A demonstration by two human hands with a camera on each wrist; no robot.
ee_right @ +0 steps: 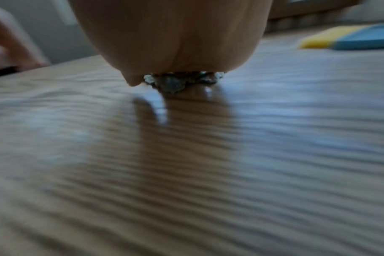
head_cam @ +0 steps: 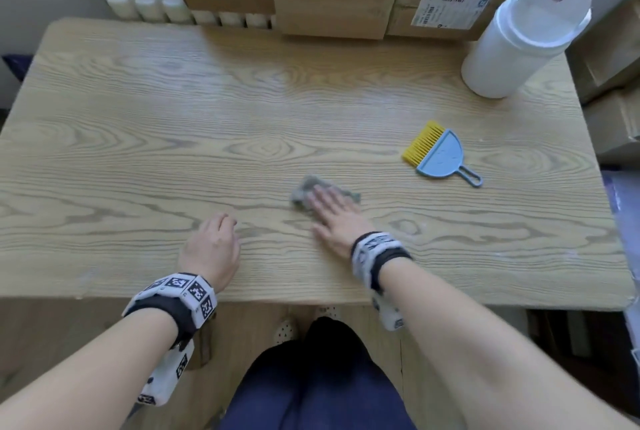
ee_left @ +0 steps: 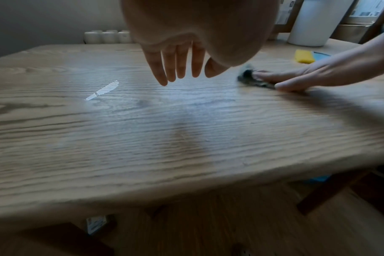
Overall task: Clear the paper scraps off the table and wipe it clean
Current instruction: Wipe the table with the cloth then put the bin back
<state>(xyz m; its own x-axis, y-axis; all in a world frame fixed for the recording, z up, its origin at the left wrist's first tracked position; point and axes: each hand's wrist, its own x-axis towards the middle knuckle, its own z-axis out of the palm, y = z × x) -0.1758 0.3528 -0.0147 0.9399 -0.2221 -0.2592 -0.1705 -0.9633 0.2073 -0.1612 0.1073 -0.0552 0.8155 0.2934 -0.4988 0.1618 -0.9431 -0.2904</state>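
Your right hand is pressing flat, fingers straight, on the grey rag, which is lying just under the fingertips, near the counter front edge, with the blue dustpan beyond to the right. Your left hand is hovering loosely open left of the rag, farther from it. The left wrist view is showing those relaxed fingers clear of the counter; the head view is not, and no scraps are showing.

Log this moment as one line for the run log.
phase: wiping | right hand: flat, pressing grey cloth on table | left hand: holds nothing | brush and dustpan: untouched
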